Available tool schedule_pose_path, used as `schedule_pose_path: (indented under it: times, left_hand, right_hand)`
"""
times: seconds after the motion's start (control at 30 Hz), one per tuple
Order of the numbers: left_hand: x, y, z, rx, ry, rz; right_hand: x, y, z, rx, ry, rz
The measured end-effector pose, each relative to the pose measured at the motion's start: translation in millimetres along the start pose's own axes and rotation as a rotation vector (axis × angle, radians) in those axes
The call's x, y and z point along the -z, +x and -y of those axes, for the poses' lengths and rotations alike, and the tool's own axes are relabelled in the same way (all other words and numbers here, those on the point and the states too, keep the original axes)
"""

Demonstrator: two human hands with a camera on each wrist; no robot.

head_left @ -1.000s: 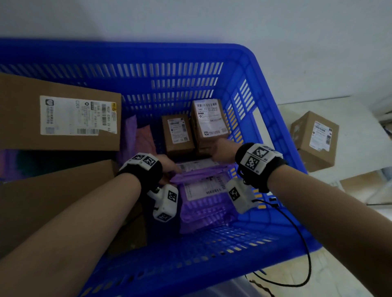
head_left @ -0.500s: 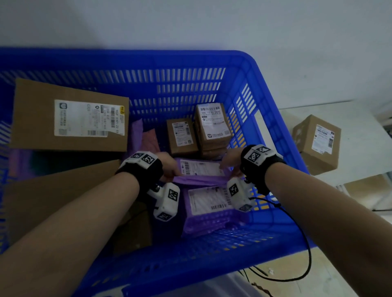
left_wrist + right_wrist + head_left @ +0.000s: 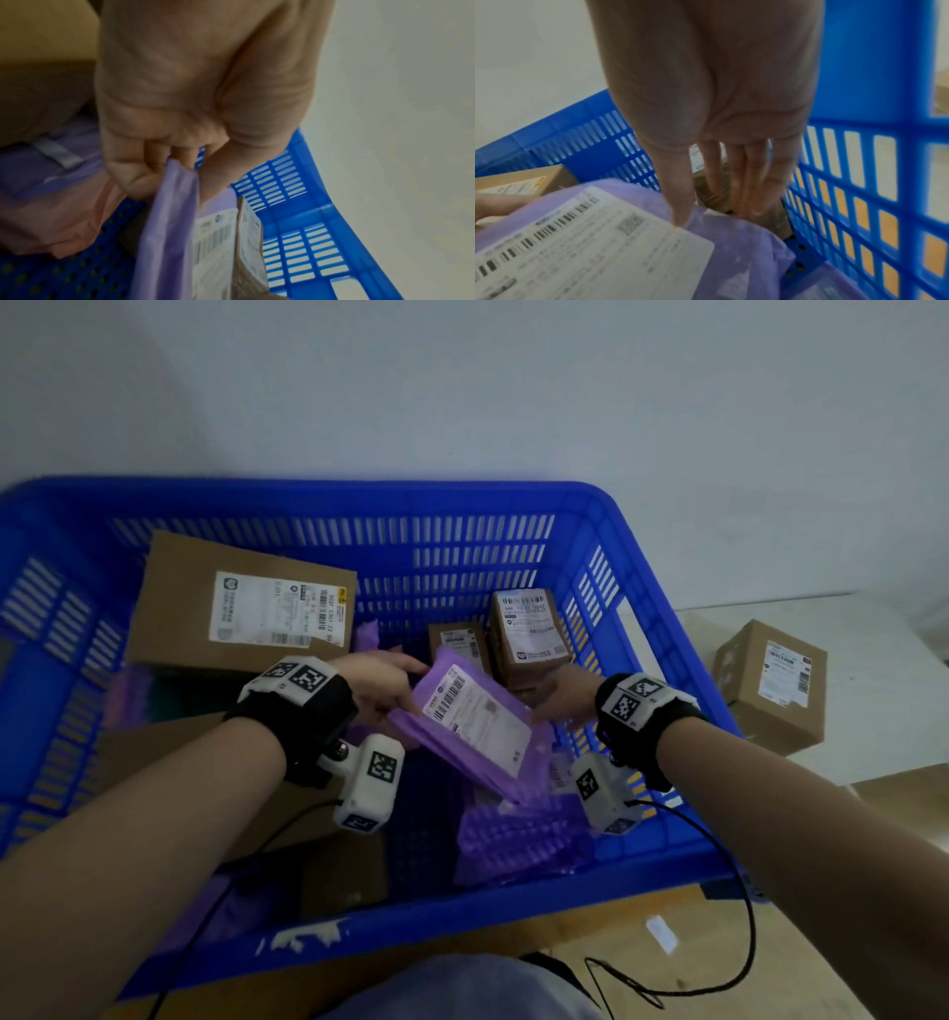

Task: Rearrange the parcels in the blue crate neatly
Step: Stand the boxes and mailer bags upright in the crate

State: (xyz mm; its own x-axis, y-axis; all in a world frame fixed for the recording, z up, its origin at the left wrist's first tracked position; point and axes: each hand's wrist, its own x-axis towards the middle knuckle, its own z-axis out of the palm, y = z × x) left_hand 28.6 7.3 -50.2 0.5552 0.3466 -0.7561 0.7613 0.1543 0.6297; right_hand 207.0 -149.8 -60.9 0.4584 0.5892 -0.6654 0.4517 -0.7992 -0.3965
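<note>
Crate: I see one blue crate, slatted walls, parcels inside.
Left hand: my left hand pinches the upper corner of one purple mailer, fingers curled on the plastic, the mailer lifted and tilted above the crate floor.
Right hand: my right hand is spread, fingers straight; its thumb touches the mailer's right edge, the other fingers reach down beside it.
Purple bags: I count at least two more on the floor, one crumpled bag under the lifted one.
Boxes in crate: one large box at back left, two small boxes at back right, standing side by side.
Outside: one outer box on the desk to the right.
</note>
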Motion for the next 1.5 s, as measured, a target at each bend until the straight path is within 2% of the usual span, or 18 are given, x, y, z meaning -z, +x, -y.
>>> schedule_pose_path:
  times: [0.07,0.13,0.3,0.43,0.57,0.63,0.7,0.8,1.0,1.07,1.17,1.23,1.5]
  left_hand:
    - [5,-9,-4,-0.065,0.043,0.018]
    - [9,-17,-7,-0.137,0.082,0.015]
    - [22,-34,-18,-0.223,0.03,0.031]
    - [33,-40,-25,-0.277,-0.029,-0.05]
    - [36,-33,-30,-0.36,-0.16,-0.303]
    - [33,-29,-30,-0.346,-0.192,-0.379]
    - [26,-25,-27,-0.271,-0.195,-0.366]
    - [14,-17,-20,-0.194,-0.194,-0.278]
    - [3,-1,-11,-0.269,-0.292,-0.336]
    - [1,5,-8,-0.291,-0.316,-0.391]
    - [1,12,-4,-0.283,-0.328,-0.47]
    - [2,17,-1,-0.256,-0.361,-0.492]
    - [3,39,5,-0.145,-0.388,-0.566]
  right_hand:
    - [-1,2,5,0.146,0.101,-0.03]
    - [-2,0,11,0.227,0.159,-0.047]
    - [2,-5,15,0.32,0.423,-0.056]
    - [12,-7,12,0.331,0.559,-0.027]
    - [20,-11,12,0.326,0.721,-0.013]
    - [23,-11,12,0.312,0.82,-0.046]
    - [23,-10,13,0.302,0.877,-0.086]
    - [24,-7,16,0.272,0.933,-0.115]
    - [23,4,25,0.259,1.046,-0.118]
    - [21,10,30,0.253,1.035,-0.137]
    - [19,20,36,0.266,0.839,-0.165]
    - [20,24,39,0.291,0.714,-0.169]
    - [16,49,53,0.294,0.475,-0.108]
